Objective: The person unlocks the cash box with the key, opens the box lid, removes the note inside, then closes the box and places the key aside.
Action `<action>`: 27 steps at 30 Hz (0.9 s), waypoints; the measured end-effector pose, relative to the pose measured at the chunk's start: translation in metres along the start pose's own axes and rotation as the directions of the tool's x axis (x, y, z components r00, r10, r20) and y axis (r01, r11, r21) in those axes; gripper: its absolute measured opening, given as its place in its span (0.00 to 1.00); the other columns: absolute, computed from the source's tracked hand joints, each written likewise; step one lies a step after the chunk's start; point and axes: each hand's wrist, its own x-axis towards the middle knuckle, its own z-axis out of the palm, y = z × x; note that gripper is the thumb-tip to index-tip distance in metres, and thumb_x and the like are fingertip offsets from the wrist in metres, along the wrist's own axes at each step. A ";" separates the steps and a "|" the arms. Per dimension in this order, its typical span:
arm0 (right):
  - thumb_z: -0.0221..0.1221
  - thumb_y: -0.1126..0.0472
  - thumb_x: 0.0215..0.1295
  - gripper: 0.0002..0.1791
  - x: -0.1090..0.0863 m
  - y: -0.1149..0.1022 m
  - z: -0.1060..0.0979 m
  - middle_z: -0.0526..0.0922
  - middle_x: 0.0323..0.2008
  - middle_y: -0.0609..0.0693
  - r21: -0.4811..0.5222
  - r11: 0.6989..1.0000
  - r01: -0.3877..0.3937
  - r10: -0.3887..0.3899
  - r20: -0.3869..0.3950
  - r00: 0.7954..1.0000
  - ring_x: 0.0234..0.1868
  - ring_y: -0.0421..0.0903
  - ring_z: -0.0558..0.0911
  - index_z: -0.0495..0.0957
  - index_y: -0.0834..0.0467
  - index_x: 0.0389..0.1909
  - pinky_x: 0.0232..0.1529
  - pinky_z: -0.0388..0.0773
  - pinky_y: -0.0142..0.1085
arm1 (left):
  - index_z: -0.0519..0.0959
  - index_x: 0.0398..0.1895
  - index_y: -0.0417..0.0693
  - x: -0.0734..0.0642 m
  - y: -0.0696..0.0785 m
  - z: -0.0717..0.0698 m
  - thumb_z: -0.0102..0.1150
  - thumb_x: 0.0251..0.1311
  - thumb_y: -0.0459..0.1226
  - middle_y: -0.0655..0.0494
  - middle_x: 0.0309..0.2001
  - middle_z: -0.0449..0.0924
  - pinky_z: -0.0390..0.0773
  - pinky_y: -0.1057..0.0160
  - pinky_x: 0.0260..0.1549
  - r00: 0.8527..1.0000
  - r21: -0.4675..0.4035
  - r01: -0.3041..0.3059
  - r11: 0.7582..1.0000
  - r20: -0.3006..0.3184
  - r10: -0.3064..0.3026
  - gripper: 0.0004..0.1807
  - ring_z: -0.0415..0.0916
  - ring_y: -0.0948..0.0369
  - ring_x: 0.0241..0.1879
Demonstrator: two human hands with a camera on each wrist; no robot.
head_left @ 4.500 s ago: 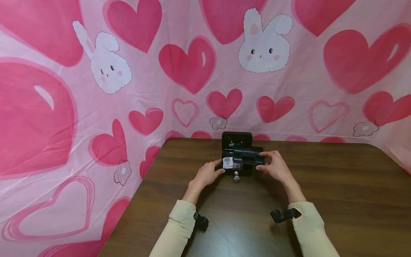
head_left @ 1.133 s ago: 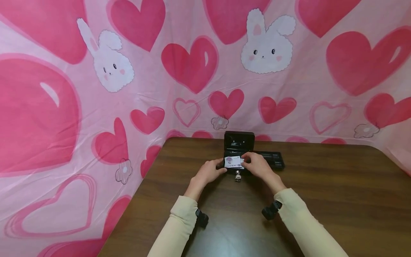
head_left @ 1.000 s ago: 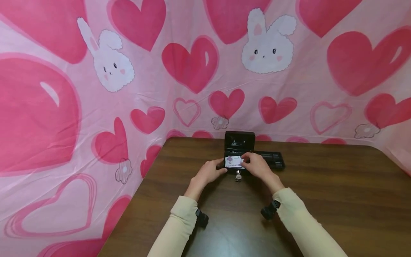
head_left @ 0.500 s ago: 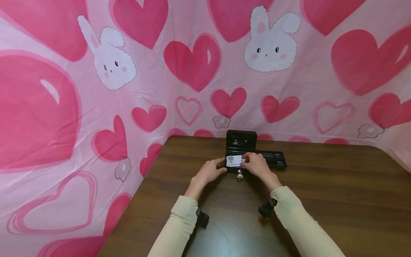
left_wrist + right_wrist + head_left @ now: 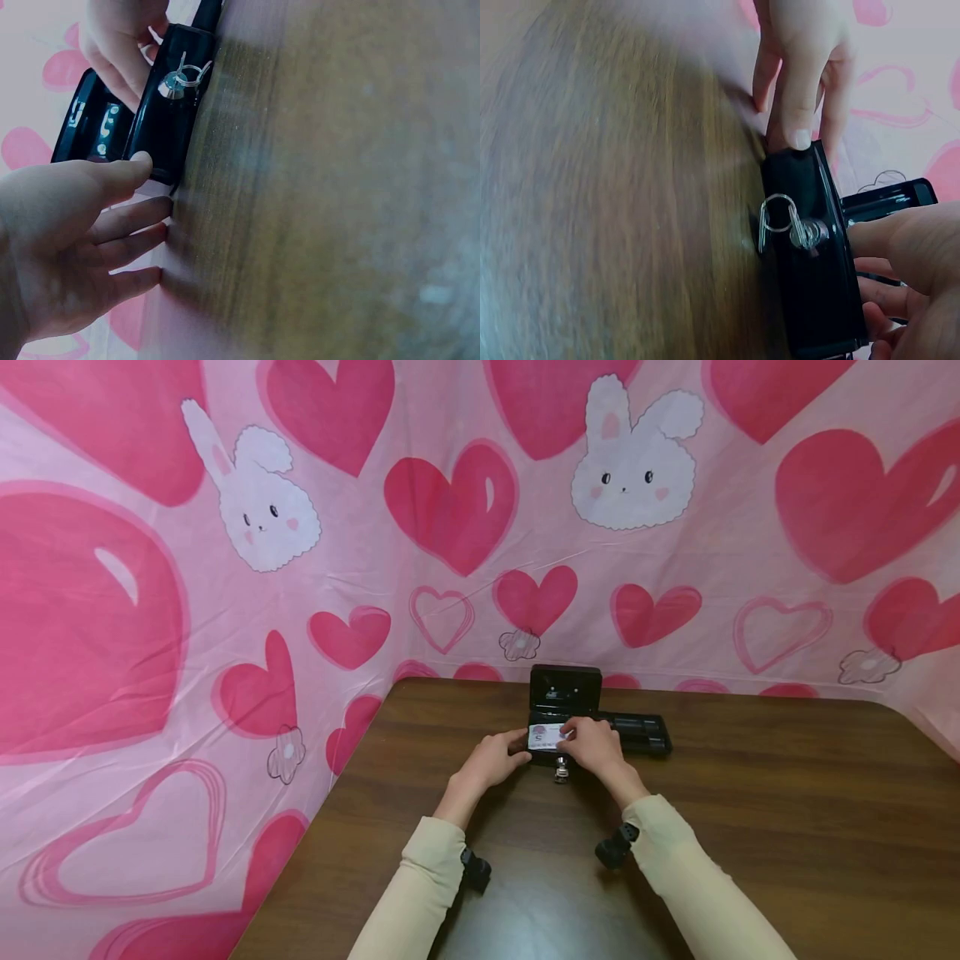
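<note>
A small black cash box (image 5: 810, 300) stands with its lid (image 5: 564, 689) raised near the table's back edge. Inside it lies a pale banknote (image 5: 545, 737) printed with a 5. My right hand (image 5: 596, 747) reaches in over the front and pinches the note's right end between thumb and fingers. At the box's left front corner, my left hand (image 5: 489, 762) steadies it, thumb (image 5: 141, 159) on the front and the other fingers fairly straight along the left end. Keys on a ring (image 5: 778, 211) hang from the lock in the front wall.
A black tray insert (image 5: 643, 735) lies on the brown wooden table (image 5: 787, 810), just right of the box. Behind and to the left hangs a pink cloth (image 5: 450, 410) with hearts and rabbits. A dark wrist camera (image 5: 617, 847) sits below each hand.
Earlier the right hand held the tray insert over the box; the insert now lies to the right. Since then that hand has gone to the banknote and shifted slightly left. The left hand stays put.
</note>
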 end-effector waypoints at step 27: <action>0.63 0.58 0.66 0.16 -0.012 0.026 -0.017 0.85 0.47 0.60 0.517 0.856 0.002 0.091 -0.154 0.984 0.45 0.50 0.80 0.83 0.61 0.51 0.43 0.75 0.28 | 0.66 0.74 0.55 0.002 0.007 0.000 0.58 0.67 0.54 0.49 0.67 0.74 0.70 0.46 0.64 0.999 -0.013 0.031 0.999 -0.027 -0.031 0.35 0.72 0.51 0.65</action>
